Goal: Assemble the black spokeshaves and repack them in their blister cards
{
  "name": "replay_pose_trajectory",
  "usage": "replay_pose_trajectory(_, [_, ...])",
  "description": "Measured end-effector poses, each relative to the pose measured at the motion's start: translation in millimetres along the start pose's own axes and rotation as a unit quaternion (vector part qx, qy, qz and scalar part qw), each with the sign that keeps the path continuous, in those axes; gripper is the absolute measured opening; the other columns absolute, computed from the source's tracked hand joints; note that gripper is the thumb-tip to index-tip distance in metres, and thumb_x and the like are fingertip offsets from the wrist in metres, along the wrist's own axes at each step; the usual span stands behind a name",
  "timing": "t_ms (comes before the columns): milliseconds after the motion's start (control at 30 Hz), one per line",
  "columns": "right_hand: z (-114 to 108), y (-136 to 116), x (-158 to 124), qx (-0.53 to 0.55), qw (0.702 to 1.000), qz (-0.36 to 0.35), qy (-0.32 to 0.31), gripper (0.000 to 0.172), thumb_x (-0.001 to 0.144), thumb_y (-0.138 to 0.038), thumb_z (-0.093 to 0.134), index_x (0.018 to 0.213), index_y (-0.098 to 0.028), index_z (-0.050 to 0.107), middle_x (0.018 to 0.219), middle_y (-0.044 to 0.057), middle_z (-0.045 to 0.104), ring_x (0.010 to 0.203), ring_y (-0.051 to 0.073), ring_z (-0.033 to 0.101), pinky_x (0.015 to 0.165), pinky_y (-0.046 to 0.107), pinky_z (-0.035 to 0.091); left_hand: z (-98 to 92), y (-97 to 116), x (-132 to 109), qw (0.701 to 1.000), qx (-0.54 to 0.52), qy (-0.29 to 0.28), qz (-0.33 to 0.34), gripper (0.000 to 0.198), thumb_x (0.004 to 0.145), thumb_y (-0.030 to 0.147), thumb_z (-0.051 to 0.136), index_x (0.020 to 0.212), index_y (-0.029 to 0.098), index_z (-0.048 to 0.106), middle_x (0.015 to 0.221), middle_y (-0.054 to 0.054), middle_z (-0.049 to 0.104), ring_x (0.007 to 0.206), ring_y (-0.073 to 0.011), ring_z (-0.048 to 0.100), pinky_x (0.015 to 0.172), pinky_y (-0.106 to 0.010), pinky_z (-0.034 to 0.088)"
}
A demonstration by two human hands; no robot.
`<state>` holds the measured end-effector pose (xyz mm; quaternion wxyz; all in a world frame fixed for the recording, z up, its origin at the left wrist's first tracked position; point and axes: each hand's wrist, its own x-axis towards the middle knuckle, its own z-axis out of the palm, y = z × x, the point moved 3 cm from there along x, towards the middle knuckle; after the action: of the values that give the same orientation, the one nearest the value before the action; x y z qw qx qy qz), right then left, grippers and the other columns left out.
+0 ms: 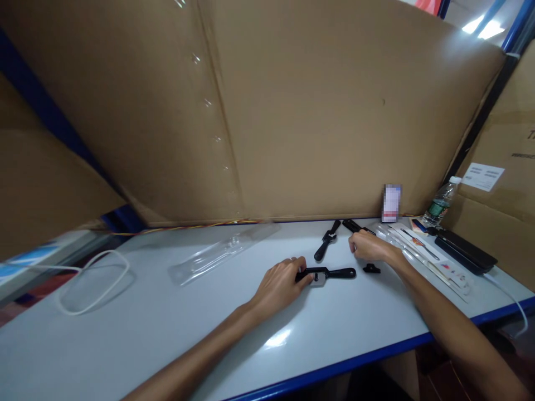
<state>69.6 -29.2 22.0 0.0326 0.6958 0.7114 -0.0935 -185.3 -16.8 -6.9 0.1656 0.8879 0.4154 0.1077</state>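
My left hand (281, 284) rests on the grey table (167, 334) with its fingers closed on one end of a black watch with its strap (330, 273) lying flat. My right hand (368, 245) lies farther right, fingers curled around the end of another black strap piece (354, 225). A second black watch (327, 240) lies between the hands, a little farther back. A small black part (371, 269) sits just below my right wrist.
A clear plastic tray (221, 252) lies left of centre and a white cable loop (94, 281) at far left. Printed cards (430, 257), a black case (465, 250), a water bottle (439, 203) and a small box (392, 203) stand at right. Cardboard walls (292, 111) rise behind.
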Motion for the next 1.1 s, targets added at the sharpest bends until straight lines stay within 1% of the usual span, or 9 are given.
replay_pose_trajectory(200, [-16.9,20.2,-17.8,0.037,0.994,0.073,-0.070,0.011,0.076,-0.019,0.071,0.086,-0.013,0.071,0.067,0.004,0.069,0.056,0.017,0.064,0.050,0.023,0.047,-0.4,-0.9,-1.1,1.000,-0.007,0.003,0.004,0.024,0.095,0.042,0.047,0.095,0.022,0.059,0.096,-0.010,0.069,0.091,-0.0284,0.062,0.074,-0.039,0.041])
replay_pose_trajectory(367, [-18.2,17.5,-32.6,0.076,0.979,0.094,-0.164,0.021,0.066,-0.019,0.082,0.082,-0.015,0.068,0.059,-0.002,0.063,0.055,0.015,0.063,0.049,0.023,0.051,-1.7,0.3,-2.0,1.000,-0.010,0.006,0.010,0.023,0.094,0.041,0.047,0.094,0.022,0.059,0.096,-0.010,0.070,0.089,-0.0283,0.063,0.073,-0.040,0.041])
replay_pose_trajectory(567, [-9.0,4.6,-26.5,0.082,0.975,0.062,-0.197,0.014,0.067,-0.010,0.076,0.069,-0.014,0.063,0.055,-0.004,0.057,0.050,0.012,0.058,0.047,0.021,0.048,-2.5,0.6,-1.5,1.000,0.004,0.000,0.005,0.024,0.096,0.042,0.048,0.096,0.021,0.060,0.095,-0.009,0.069,0.088,-0.0284,0.063,0.072,-0.038,0.041])
replay_pose_trajectory(633, [-13.4,5.0,-24.3,0.105,0.977,0.038,-0.182,0.013,0.070,-0.011,0.075,0.069,-0.015,0.063,0.055,-0.005,0.057,0.050,0.011,0.057,0.046,0.020,0.044,-2.7,1.1,-1.5,1.000,0.006,0.001,0.010,0.025,0.097,0.043,0.047,0.097,0.021,0.060,0.095,-0.009,0.069,0.090,-0.0285,0.064,0.073,-0.038,0.042])
replay_pose_trajectory(700, [-21.8,2.7,-21.9,0.157,0.980,0.006,-0.123,0.009,0.074,-0.015,0.073,0.071,-0.015,0.065,0.057,-0.004,0.059,0.050,0.010,0.055,0.045,0.019,0.042,-2.8,1.5,-1.3,1.000,0.002,0.003,0.015,0.028,0.100,0.043,0.042,0.097,0.021,0.060,0.094,-0.008,0.069,0.090,-0.0282,0.064,0.075,-0.038,0.043])
replay_pose_trajectory(767, [-28.5,-4.9,-19.9,0.250,0.966,-0.027,-0.055,0.004,0.078,-0.018,0.070,0.080,-0.015,0.069,0.061,-0.003,0.062,0.052,0.010,0.055,0.048,0.020,0.044,-2.5,1.2,-0.8,1.000,-0.002,0.000,0.015,0.032,0.103,0.040,0.035,0.096,0.021,0.061,0.095,-0.009,0.069,0.092,-0.0281,0.064,0.076,-0.038,0.043])
replay_pose_trajectory(800, [-29.4,-10.7,-19.0,0.302,0.952,-0.043,-0.034,0.008,0.078,-0.019,0.069,0.085,-0.016,0.071,0.064,-0.003,0.063,0.054,0.010,0.056,0.050,0.021,0.046,-2.3,0.9,-0.4,1.000,-0.001,-0.001,0.015,0.033,0.103,0.037,0.033,0.096,0.021,0.061,0.096,-0.009,0.069,0.093,-0.0281,0.065,0.077,-0.038,0.044])
replay_pose_trajectory(933, [-15.4,-41.0,-14.8,0.449,0.887,-0.104,-0.027,0.017,0.074,-0.022,0.073,0.089,-0.015,0.072,0.069,-0.001,0.066,0.062,0.013,0.060,0.054,0.023,0.048,-2.0,-0.8,0.4,1.000,0.007,-0.001,0.016,0.031,0.102,0.026,0.031,0.099,0.021,0.061,0.099,-0.010,0.070,0.096,-0.0276,0.065,0.079,-0.037,0.044])
replay_pose_trajectory(1100, [5.3,-65.8,-13.3,0.475,0.869,-0.138,-0.008,0.016,0.078,-0.020,0.070,0.092,-0.013,0.074,0.069,0.000,0.067,0.060,0.010,0.057,0.057,0.022,0.044,-3.6,-0.2,-1.1,1.000,0.008,-0.012,0.021,0.031,0.094,0.013,0.034,0.107,0.021,0.062,0.104,-0.010,0.071,0.100,-0.0272,0.065,0.080,-0.037,0.045])
